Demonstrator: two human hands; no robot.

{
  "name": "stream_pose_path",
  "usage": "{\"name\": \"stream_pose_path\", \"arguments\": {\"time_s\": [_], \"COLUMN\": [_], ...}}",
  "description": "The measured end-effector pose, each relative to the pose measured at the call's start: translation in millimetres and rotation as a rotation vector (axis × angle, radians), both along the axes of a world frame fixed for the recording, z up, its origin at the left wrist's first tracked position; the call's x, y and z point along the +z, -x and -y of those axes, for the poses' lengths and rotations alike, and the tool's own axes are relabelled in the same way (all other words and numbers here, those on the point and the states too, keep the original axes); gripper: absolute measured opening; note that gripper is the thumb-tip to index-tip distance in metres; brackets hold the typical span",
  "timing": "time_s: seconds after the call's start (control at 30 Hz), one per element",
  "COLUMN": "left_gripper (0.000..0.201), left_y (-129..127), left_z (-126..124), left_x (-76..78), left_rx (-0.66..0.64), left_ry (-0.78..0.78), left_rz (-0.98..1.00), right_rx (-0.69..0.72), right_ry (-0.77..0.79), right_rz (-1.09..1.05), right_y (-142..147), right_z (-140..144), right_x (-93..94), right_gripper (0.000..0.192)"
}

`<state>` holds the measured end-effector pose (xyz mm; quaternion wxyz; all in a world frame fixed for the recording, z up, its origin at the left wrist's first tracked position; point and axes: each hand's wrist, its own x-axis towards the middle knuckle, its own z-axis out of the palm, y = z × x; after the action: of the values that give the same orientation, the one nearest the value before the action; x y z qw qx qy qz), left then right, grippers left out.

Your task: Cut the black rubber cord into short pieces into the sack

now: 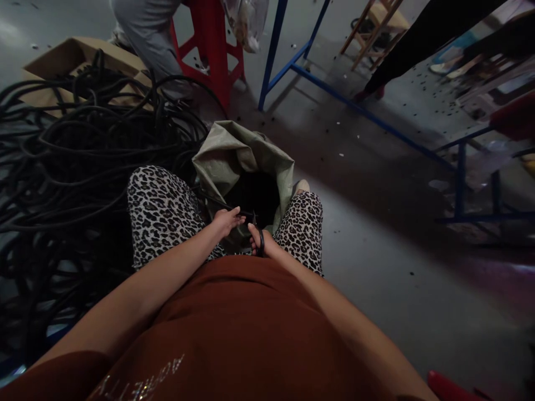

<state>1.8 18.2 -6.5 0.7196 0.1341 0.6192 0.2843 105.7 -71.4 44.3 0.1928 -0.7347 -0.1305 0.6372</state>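
My left hand [227, 220] is closed, with the thumb over the fingers, on a black rubber cord [214, 199] that runs in from the left. A short end of the cord shows past the fingertips. Close by on the right, my right hand [259, 239] grips a pair of scissors [261, 243] by its black handles. The blades point up and away from me, near the cord's end; whether they touch it I cannot tell. Both hands are over the near side of an open grey-green woven sack [219, 146] between my knees, its inside too dark to make out.
A large tangled heap of black cord [104, 150] lies on the left, partly over a cardboard box [79, 53]. Ahead stand a red plastic stool [209, 50] with a seated person's leg beside it, and a blue metal frame [326, 89]. Small black scraps dot the floor.
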Motion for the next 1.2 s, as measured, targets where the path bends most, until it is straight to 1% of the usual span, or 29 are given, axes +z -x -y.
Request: {"name": "stream_pose_path", "arguments": {"time_s": [0.1,0.23,0.4,0.5,0.57,0.67,0.83,1.03,1.2], "left_gripper": [0.022,0.022,0.028,0.028,0.027,0.03,0.034,0.04,0.037], "left_y": [0,1,1,2,2,1,-1,-4,-4], "left_z": [-2,-3,-7,-10,-10,-8,-4,2,5], "left_x": [1.5,4.5,7.1,5.9,4.7,4.1,6.3,6.2,5.6], "left_rx": [-0.003,0.009,0.104,0.137,0.138,0.149,0.116,0.114,0.058], "left_ry": [-0.002,-0.004,-0.002,0.007,0.0,-0.025,-0.037,-0.054,-0.075], "left_rz": [-0.019,-0.01,0.087,0.132,0.144,0.145,0.134,0.114,0.105], "right_rx": [0.029,-0.003,-0.023,0.036,0.08,0.119,0.128,0.138,0.148], "right_ry": [-0.019,-0.031,-0.014,-0.001,-0.019,-0.039,-0.047,0.002,-0.003], "right_rz": [0.049,0.067,-0.016,-0.038,-0.034,-0.036,-0.04,-0.031,-0.039], "right_y": [-2,-4,-5,-5,-5,-4,-2,-2,-3], "right_z": [0,2,4,4,4,4,4,1,1], "right_x": [1.2,-0.7,-6.4,-9.9,-12.2,-15.7,-20.1,-27.7,-32.3], "right_gripper": [0.045,0.047,0.051,0.055,0.055,0.055,0.054,0.059,0.059]}}
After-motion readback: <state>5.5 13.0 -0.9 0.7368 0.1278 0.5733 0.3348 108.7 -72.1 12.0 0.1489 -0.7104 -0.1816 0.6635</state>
